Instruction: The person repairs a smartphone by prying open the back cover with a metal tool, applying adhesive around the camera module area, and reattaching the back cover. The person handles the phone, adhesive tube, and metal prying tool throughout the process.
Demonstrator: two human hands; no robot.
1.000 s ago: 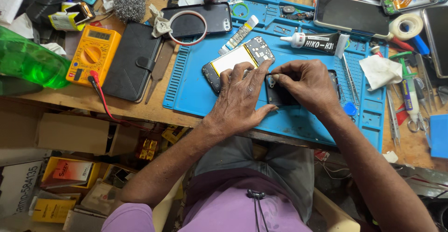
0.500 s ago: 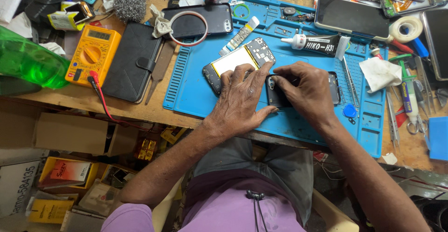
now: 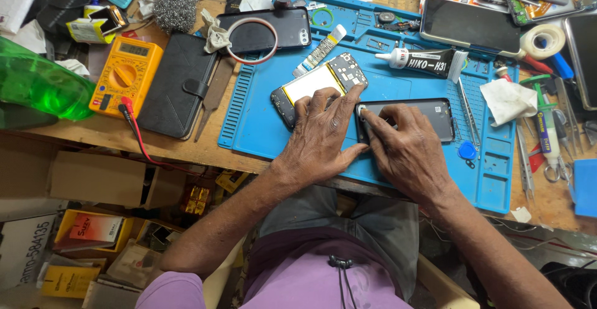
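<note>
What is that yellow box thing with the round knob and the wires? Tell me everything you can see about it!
The yellow meter is a handheld tester in a chunky yellow case that looks like plastic. It has a small grey screen at the top, a big round dial in the middle, and a red and a black wire plugged in near the bottom. It lies flat, face up and slightly tilted, on the wooden bench, between a green bottle and a black wallet case. No hand touches it.
</note>
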